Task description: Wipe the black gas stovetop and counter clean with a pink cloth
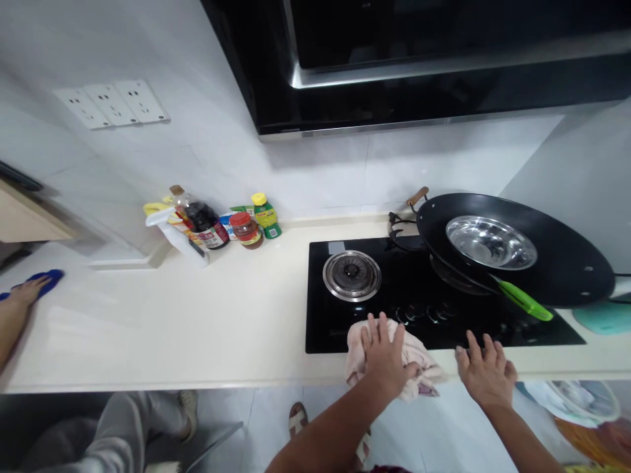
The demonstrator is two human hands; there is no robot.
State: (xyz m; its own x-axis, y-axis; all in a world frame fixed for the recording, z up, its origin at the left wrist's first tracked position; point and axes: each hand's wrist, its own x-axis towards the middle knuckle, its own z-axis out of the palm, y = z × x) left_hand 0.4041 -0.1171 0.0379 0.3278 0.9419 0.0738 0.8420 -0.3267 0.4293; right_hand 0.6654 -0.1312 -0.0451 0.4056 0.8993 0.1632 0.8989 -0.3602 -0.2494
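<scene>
My left hand [383, 358] holds a bunched pale pink cloth [355, 351] against the front edge of the black glass gas stove [320, 322]. Its fingers reach over the top of the cloth, which hangs partly past the counter edge. To the right, my right hand [488, 373] is open with nothing in it, fingers apart near the stove's front edge. Behind the hands are two stove knobs [426, 313] and the bare left burner [351, 275]. A black wok [566, 263] sits over the right burner, holding a steel bowl [490, 243] and a utensil with a green handle [525, 300].
Against the wall stand a dark sauce bottle [202, 220], a red-lidded jar [246, 230], a green bottle [266, 215] and a white spray bottle [180, 236]. A co-worker's hand [27, 289] rests on a blue cloth [52, 279] at far left. The range hood [419, 85] overhangs the stove.
</scene>
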